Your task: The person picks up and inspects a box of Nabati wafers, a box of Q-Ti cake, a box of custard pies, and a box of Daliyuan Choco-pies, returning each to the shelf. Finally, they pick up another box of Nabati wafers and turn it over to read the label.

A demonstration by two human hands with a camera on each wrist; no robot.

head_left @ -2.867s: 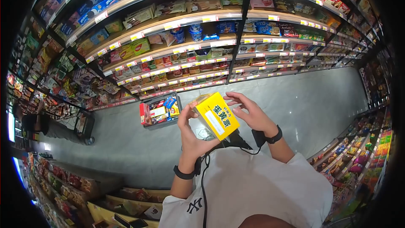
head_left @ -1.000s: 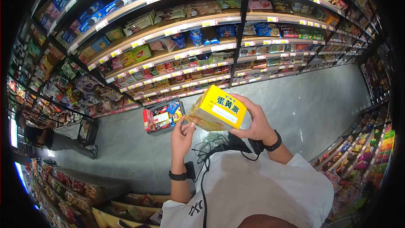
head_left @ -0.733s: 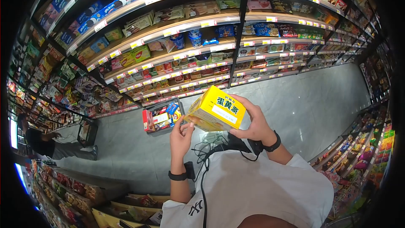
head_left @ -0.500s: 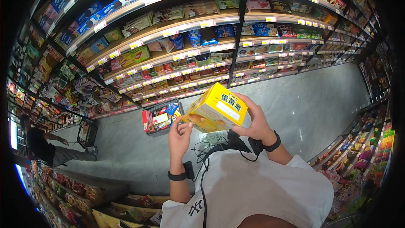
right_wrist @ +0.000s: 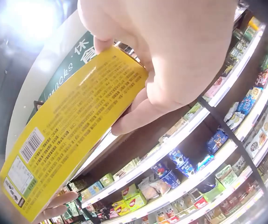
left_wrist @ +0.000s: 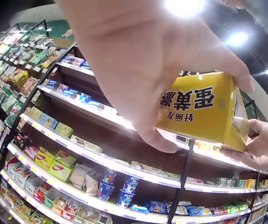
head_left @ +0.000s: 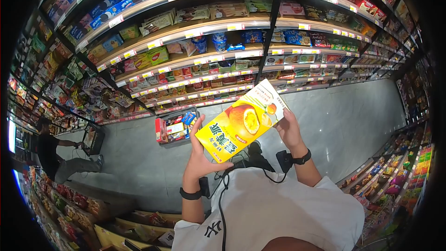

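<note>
A yellow box of egg-yolk pies [head_left: 239,125], printed with a large cut-open pie, is held tilted in front of the chest. My left hand [head_left: 199,160] grips its lower left end, thumb and fingers on opposite sides. At the upper right end, my right hand [head_left: 291,132] pinches the box by its edge. In the left wrist view the yellow end panel [left_wrist: 201,109] with dark lettering shows beside the left palm. The right wrist view shows a side panel with fine print and a barcode [right_wrist: 32,144], the right thumb and fingers clasping that panel's far end.
A dark shopping basket [head_left: 179,143] filled with packets stands on the grey floor [head_left: 139,172]. Shelves of snacks [head_left: 186,30] rise ahead, with further racks on both sides. Another person [head_left: 51,153] with a basket [head_left: 93,139] is at the left.
The box has been turned from its lettered end to its broad pictured face. My left hand has gone from touching a corner to gripping its end. The other person has shifted beside the dark basket.
</note>
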